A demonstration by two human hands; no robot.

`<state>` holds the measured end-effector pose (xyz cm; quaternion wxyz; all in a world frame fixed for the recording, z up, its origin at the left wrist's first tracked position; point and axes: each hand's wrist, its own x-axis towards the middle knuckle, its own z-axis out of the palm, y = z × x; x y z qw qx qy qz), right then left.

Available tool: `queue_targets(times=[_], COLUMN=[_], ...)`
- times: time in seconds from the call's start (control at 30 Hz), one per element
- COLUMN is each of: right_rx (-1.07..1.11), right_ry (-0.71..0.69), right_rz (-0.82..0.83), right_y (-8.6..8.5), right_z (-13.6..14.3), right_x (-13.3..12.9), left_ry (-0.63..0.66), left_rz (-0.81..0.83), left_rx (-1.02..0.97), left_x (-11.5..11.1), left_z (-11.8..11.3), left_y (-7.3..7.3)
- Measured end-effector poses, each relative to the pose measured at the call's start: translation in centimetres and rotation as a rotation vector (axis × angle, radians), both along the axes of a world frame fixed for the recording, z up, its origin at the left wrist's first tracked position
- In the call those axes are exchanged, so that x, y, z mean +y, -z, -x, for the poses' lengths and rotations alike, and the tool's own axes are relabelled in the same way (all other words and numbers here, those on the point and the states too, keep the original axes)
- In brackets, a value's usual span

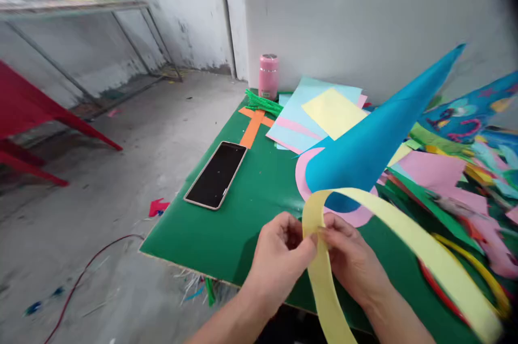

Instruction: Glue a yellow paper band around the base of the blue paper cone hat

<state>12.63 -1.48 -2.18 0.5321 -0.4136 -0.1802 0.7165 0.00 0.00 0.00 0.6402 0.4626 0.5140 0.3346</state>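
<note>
A long pale yellow paper strip [388, 213] arches over the front of the green table, one end trailing off to the right and another hanging down below my hands. My left hand [279, 257] pinches the strip between thumb and fingers from its left side. From the right, my right hand [350, 255] grips the same strip close by, the fingertips nearly meeting. Just beyond my hands, a blue paper cone [364, 144] leans up to the right, resting on a pink paper ring [301, 174]. The strip partly covers the front of the ring.
A phone [216, 174] lies left on the green table [267, 187]. Behind it are orange strips [253, 128], green pipe cleaners [263, 102], a pink bottle [268, 76] and paper sheets [299, 103]. Paper scraps and a decorated cone [477, 103] crowd the right. A red chair [32, 112] stands left.
</note>
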Motion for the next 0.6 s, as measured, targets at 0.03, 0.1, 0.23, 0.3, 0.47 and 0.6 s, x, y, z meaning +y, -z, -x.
queue_targets(times=[0.03, 0.1, 0.23, 0.3, 0.47, 0.6], right_rx=[0.003, 0.006, 0.005, -0.002, -0.057, -0.162], right_ry=[-0.004, -0.011, -0.023, -0.032, -0.072, -0.032], right_rz=[0.002, 0.004, 0.004, 0.003, -0.020, -0.051], right_y=[0.04, 0.11, 0.24, 0.26, 0.01, -0.44], right_z=[-0.10, -0.24, -0.25, -0.20, -0.06, 0.17], right_x=[-0.03, -0.08, -0.17, -0.25, -0.39, -0.17], left_ry=[-0.009, -0.025, -0.052, -0.055, -0.048, -0.031], left_rz=[-0.017, -0.044, -0.071, -0.076, -0.058, 0.008], left_rx=[0.001, 0.003, 0.005, 0.015, 0.018, -0.015], left_x=[-0.04, -0.14, -0.31, -0.35, -0.19, -0.07], left_z=[-0.09, -0.26, -0.48, -0.51, -0.34, -0.15], left_y=[0.12, 0.32, 0.45, 0.40, 0.19, 0.01])
